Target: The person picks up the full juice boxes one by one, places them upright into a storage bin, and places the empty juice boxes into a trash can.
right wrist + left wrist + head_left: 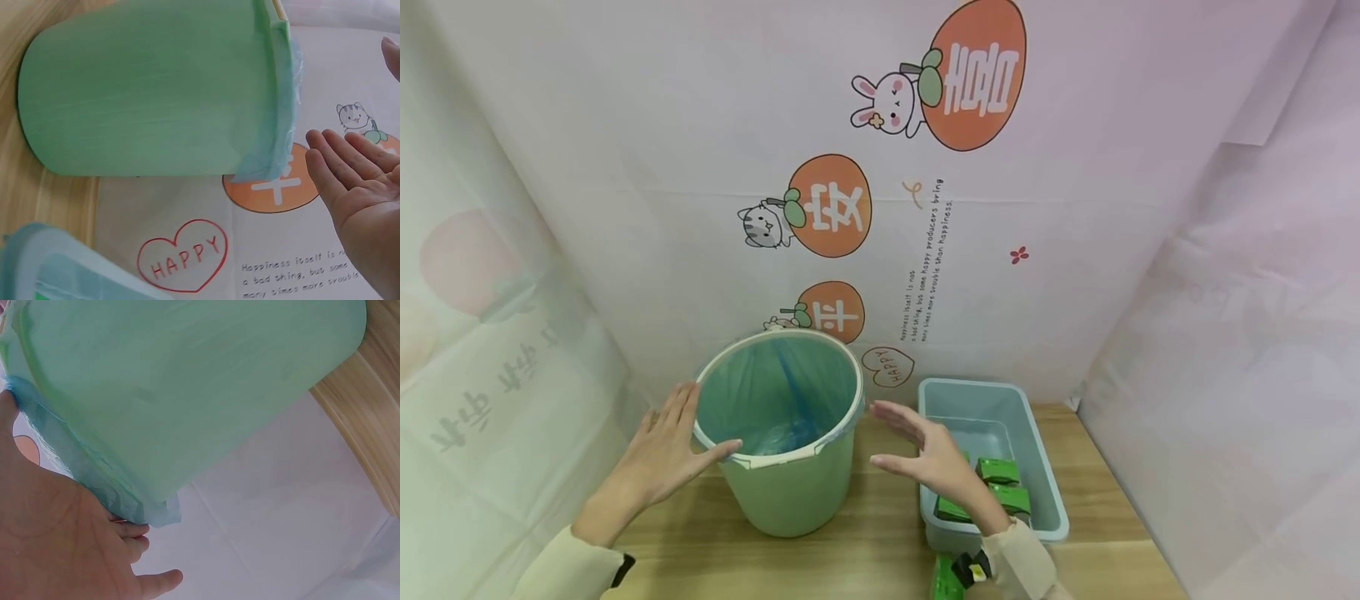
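A green trash can (790,500) stands upright on the wooden table, lined with a thin blue bag (790,392) folded out over its rim. My left hand (662,450) touches the left side of the rim, thumb at the front edge and fingers spread, as the left wrist view (69,531) also shows against the bag's overhang. To the right of the can, my right hand (928,454) hovers apart from it, fingers extended and thumb spread, holding nothing. In the right wrist view the can (150,94) and bag edge (287,119) lie beyond the fingertips.
A light blue plastic bin (1052,492) sits right of the can, with several small green boxes (998,471) inside. Another green box (948,579) lies on the wooden table (1120,521) before it. Printed white sheeting (1000,317) walls the back and sides.
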The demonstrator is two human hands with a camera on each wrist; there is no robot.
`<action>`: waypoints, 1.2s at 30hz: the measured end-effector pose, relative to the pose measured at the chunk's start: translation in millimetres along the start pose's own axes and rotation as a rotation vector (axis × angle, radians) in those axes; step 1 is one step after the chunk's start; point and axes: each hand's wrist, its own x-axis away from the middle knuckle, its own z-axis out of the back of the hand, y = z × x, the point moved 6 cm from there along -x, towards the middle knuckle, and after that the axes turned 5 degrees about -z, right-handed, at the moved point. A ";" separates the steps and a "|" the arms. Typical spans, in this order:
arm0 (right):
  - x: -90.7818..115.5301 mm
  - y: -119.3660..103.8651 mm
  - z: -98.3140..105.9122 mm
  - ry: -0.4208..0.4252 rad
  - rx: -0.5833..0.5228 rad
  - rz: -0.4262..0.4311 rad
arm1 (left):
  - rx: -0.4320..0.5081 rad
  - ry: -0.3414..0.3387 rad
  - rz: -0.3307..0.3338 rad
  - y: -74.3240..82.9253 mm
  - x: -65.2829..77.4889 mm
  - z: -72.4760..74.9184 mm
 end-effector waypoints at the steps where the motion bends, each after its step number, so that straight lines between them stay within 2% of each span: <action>1: 2.4 2.2 -0.2 0.002 -0.001 0.003 | 0.001 0.001 0.000 0.0 0.1 -0.2; 8: 18.6 15.2 -3.8 0.009 0.010 0.050 | -0.001 0.008 -0.004 -1.8 -0.4 -1.6; 14: 32.3 29.4 -9.5 0.011 0.014 0.039 | 0.015 0.011 -0.003 -1.2 0.3 -0.9; 20: 42.0 40.6 -14.0 0.009 -0.011 -0.003 | 0.026 0.006 0.000 -0.8 -0.1 -0.4; 31: 56.6 68.2 -20.0 0.036 0.061 -0.101 | 0.029 0.003 -0.002 -0.2 -0.6 0.3; 36: 63.5 75.0 -25.1 0.023 0.065 -0.099 | 0.025 0.002 -0.003 0.3 1.0 -0.1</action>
